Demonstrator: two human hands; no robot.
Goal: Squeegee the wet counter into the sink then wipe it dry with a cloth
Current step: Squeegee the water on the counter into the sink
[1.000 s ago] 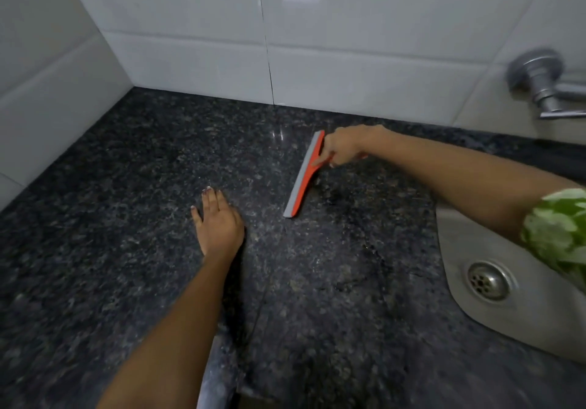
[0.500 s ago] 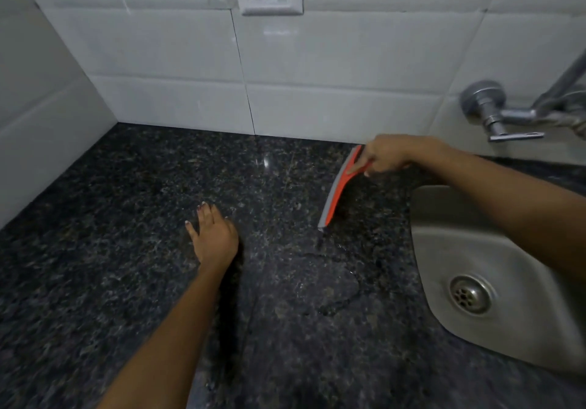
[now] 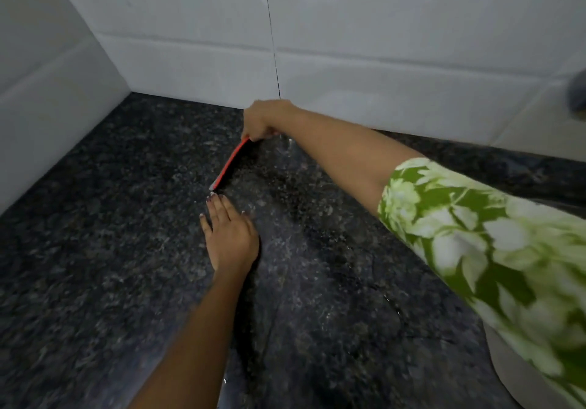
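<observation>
My right hand (image 3: 261, 121) is shut on the handle of an orange squeegee (image 3: 229, 165), reaching far back near the tiled wall. The squeegee's blade lies edge-down on the dark speckled granite counter (image 3: 111, 234), running diagonally toward me. Its near tip sits just beyond the fingertips of my left hand (image 3: 228, 237), which rests flat, palm down, fingers together on the counter. Wet streaks and droplets show on the stone to the right of the blade. Only a sliver of the steel sink (image 3: 507, 377) shows at the bottom right, under my green floral sleeve. No cloth is in view.
White tiled walls (image 3: 380, 59) close the counter at the back and on the left, meeting in a corner at the upper left. A blurred grey tap fitting (image 3: 578, 94) shows at the right edge. My right forearm crosses above the counter's right part.
My right hand has carried the squeegee from beside the sink leftward and back toward the wall. The view has swung left, so the sink is nearly out of frame. My left hand has stayed flat.
</observation>
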